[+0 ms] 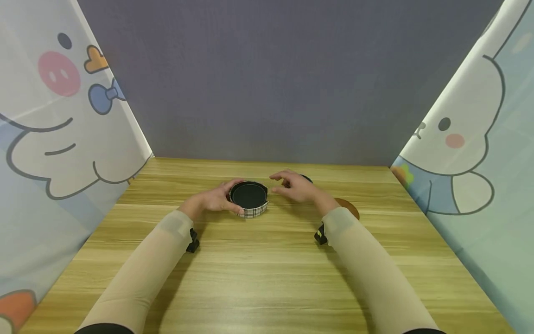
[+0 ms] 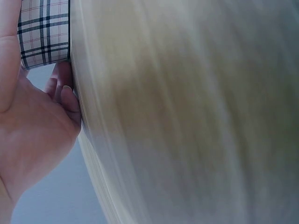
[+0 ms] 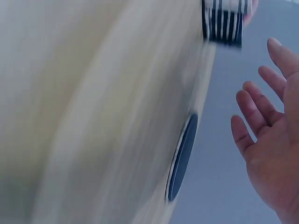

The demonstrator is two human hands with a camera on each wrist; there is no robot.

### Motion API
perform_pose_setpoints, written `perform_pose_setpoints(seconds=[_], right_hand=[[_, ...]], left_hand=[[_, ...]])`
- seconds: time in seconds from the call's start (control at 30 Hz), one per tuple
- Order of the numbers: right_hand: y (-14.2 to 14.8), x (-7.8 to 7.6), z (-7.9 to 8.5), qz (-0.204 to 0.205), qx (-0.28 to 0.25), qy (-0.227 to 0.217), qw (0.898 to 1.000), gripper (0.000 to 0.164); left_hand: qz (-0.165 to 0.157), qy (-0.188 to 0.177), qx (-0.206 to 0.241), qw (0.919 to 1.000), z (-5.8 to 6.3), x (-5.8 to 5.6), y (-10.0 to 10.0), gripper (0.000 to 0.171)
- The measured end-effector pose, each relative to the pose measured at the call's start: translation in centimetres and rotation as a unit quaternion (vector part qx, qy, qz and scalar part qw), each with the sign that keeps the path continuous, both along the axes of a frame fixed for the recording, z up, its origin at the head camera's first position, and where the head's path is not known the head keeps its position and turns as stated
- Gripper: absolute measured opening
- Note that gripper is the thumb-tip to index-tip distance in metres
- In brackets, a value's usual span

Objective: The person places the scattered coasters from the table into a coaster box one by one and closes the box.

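Observation:
A round coaster holder (image 1: 252,212) with plaid sides and a notch on its right stands on the table, a black disc (image 1: 249,195) showing inside it. My left hand (image 1: 214,198) grips its left side, thumb along the front and fingers round the back. The left wrist view shows the plaid wall (image 2: 44,32) beside the palm. Just right of the holder, my right hand (image 1: 298,186) hovers with relaxed fingers and nothing in them. Behind that hand a dark round coaster (image 1: 306,178) peeks out, mostly hidden. A brown round coaster (image 1: 349,208) lies partly under the right forearm.
The wood-grain table (image 1: 258,269) ends at a grey panel (image 1: 267,83) at the back. Cartoon-printed curtains (image 1: 62,139) hang along both sides. A small black camera (image 1: 320,234) is strapped at each wrist.

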State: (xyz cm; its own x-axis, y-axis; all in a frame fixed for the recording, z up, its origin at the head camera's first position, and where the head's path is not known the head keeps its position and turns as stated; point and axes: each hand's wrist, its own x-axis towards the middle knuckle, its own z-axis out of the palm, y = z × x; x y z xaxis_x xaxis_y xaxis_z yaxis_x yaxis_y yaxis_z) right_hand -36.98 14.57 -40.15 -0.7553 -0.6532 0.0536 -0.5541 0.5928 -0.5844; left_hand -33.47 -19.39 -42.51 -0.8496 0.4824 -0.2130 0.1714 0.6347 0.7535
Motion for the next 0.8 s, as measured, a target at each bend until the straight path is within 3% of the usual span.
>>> perform_pose_setpoints(seconds=[0.27,0.37,0.53,0.8], right_hand=[[4.5,-2.6,-0.3,-0.06,0.002,-0.026,0.998,0.052],[5.7,-3.2,-0.7,-0.074,0.03,-0.031,0.996,0.049],[6.4,-3.5,-1.1,-0.098,0.086,-0.038,0.991,0.05],[5.8,-3.1,-1.2,-0.106,0.12,-0.062,0.985,0.052]], left_hand=[[0.0,0.005,0.0,1.0,0.1,0.3,0.2,0.12],[-0.002,0.003,0.004,1.0,0.1,0.3,0.2,0.121],[0.001,-0.002,0.008,1.0,0.2,0.4,0.2,0.124],[0.0,0.002,0.003,1.0,0.3,0.5,0.2,0.121]])
